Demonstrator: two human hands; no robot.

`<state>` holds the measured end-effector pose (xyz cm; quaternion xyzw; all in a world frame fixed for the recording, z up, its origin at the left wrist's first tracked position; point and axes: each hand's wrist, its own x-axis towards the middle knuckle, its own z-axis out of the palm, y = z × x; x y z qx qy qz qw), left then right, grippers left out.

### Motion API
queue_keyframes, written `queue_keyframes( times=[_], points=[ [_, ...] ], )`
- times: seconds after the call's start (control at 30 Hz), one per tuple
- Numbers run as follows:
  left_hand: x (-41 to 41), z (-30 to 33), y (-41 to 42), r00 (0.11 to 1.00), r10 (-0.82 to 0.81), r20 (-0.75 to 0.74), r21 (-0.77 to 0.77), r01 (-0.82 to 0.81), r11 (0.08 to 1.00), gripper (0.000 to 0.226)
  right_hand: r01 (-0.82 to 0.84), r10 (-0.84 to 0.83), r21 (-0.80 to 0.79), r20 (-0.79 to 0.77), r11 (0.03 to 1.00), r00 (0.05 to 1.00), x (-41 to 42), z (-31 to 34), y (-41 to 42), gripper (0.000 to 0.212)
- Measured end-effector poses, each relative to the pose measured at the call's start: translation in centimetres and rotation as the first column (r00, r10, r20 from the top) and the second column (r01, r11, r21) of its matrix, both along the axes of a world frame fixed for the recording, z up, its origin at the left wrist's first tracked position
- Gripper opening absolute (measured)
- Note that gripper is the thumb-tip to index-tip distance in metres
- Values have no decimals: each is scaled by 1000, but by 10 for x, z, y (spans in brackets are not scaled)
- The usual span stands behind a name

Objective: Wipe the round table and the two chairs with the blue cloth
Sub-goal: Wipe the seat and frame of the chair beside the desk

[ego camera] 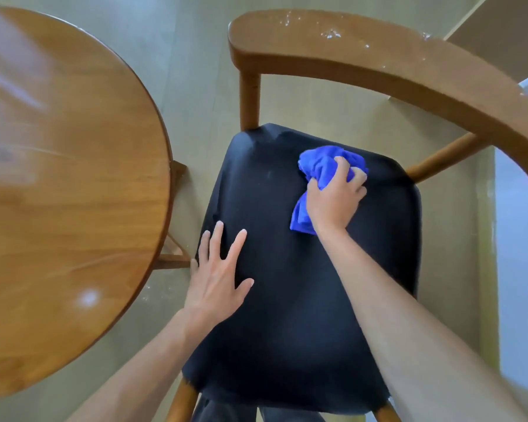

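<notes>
Right hand [336,197] grips the bunched cloth [320,172], pressed on the seat [287,300] at its far right, near the backrest [378,53]. Left hand [217,275] lies flat, fingers spread, on seat's left edge. Unwiped seat runs toward you & left, so you prob. pull back. Bench [67,178] sits left.

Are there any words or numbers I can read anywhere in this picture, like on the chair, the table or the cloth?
No, none can be read here.
The blue cloth gripped in the right hand: no tag or label shows.
The chair's black seat, where the left hand rests flat: plain.
The chair's wooden backrest: only white scuffs, no letters.
The round table: just wood grain and glare.
</notes>
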<state>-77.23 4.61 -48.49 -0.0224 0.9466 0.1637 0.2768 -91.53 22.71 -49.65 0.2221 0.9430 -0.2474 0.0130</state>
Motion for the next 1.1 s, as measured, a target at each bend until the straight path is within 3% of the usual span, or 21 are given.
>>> queue_keyframes(
  times=[0.07,0.13,0.3,0.37,0.4,0.47,0.53,0.57,0.67,0.77,0.9,1.0,1.1],
  points=[
    [9,-1,-9,998,64,-24,37,-63,997,82,-306,307,39,-12,951,952,-8,-2,-42,53],
    [11,-2,-12,996,85,-26,50,-83,995,78,-578,580,66,-37,814,813,9,-1,-67,55],
    [15,2,-4,992,120,-31,97,-116,989,74,-905,908,80,-31,419,417,63,10,-7,56],
    [16,1,-4,994,106,0,57,-106,993,74,-935,943,124,-10,331,333,55,13,39,55],
    [15,0,-5,994,106,19,36,-107,994,74,-914,924,144,9,378,383,46,13,58,55],
    [14,-1,-5,993,109,41,20,-110,994,75,-759,760,152,63,633,647,22,11,83,55],
    [14,-2,-4,992,114,45,27,-115,993,75,-445,435,140,93,885,895,5,6,79,54],
    [14,-3,-4,992,119,44,33,-121,992,75,-308,300,122,86,943,950,5,5,67,53],
    [15,-2,-6,991,130,39,59,-132,990,75,-206,205,7,65,978,977,44,9,20,52],
    [11,5,-9,986,160,35,90,-163,982,72,-375,380,-67,101,925,920,131,19,-14,54],
    [5,30,22,955,286,-80,91,-278,956,64,-499,575,-351,160,793,802,175,33,-1,58],
    [15,42,64,977,77,-200,47,-69,997,74,-453,469,-136,125,881,875,142,27,57,57],
    [32,38,105,991,-131,-40,-74,128,989,96,-426,405,68,204,902,891,123,14,97,63]
  ],
)
